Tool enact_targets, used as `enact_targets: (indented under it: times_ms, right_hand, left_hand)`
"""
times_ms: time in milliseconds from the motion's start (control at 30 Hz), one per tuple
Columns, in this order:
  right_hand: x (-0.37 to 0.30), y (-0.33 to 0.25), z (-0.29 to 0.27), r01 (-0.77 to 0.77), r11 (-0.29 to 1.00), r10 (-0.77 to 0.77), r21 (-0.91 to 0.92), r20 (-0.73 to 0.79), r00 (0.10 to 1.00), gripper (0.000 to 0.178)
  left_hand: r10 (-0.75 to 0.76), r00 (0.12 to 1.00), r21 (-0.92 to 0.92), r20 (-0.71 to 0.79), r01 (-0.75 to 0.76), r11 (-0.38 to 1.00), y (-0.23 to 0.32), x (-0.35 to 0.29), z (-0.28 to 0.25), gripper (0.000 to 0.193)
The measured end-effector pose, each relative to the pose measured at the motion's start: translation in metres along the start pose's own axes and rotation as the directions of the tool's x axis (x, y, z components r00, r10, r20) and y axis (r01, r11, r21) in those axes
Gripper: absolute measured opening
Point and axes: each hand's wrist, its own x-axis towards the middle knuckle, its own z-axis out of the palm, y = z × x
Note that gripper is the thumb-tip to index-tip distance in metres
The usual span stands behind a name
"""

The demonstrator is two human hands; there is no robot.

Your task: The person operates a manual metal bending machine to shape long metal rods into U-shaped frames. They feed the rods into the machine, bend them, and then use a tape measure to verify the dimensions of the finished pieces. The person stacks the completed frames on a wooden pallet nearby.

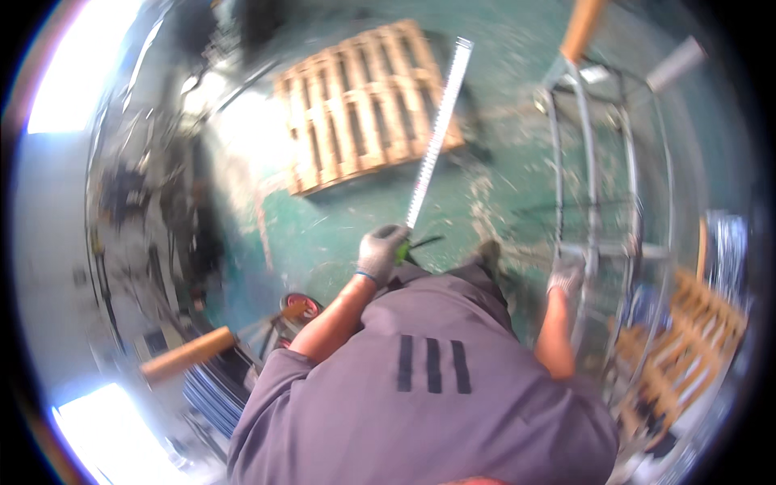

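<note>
My left hand [381, 252] grips the tape measure [436, 137], likely light, springy, best held by its case [402, 253]; my right hand's [566, 275] grip is unclear.

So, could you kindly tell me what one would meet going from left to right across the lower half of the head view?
Tan bar, red-rimmed wheel, gloved left hand, gloved right hand, slatted wooden pallet at the right.
</note>
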Motion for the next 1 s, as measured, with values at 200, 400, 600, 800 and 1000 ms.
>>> enact_targets:
  times_ms: [200,400,600,800,1000]
  right_hand:
    - [-0.141,-0.245,0.064,0.25,0.724,-0.553,0.643,0.323,0.768,0.043]
    - [-0.273,-0.415,0.063,0.339,0.474,-0.84,0.813,0.301,0.451,0.036]
    - [-0.383,-0.517,0.077,0.205,0.48,-0.876,0.853,0.454,0.162,0.031]
    - [-0.459,-0.653,0.143,0.071,0.6,-0.8,0.797,0.597,0.065,0.028]
    - [-0.559,-0.806,0.171,0.175,0.513,-0.842,0.841,0.532,-0.091,0.026]
  left_hand:
    - [0.065,0.997,0.011,-0.049,-0.064,0.998,-0.075,0.006,-0.121,0.04]
    - [0.053,0.972,-0.038,-0.231,-0.064,0.997,-0.126,0.012,-0.27,0.04]
    - [-0.06,0.976,-0.078,-0.211,0.045,0.996,-0.123,0.042,-0.36,0.037]
    - [-0.026,0.944,-0.005,-0.328,0.025,1.0,-0.12,0.086,-0.458,0.042]
    - [0.116,0.803,0.188,-0.585,-0.006,0.982,-0.102,0.095,-0.584,0.031]
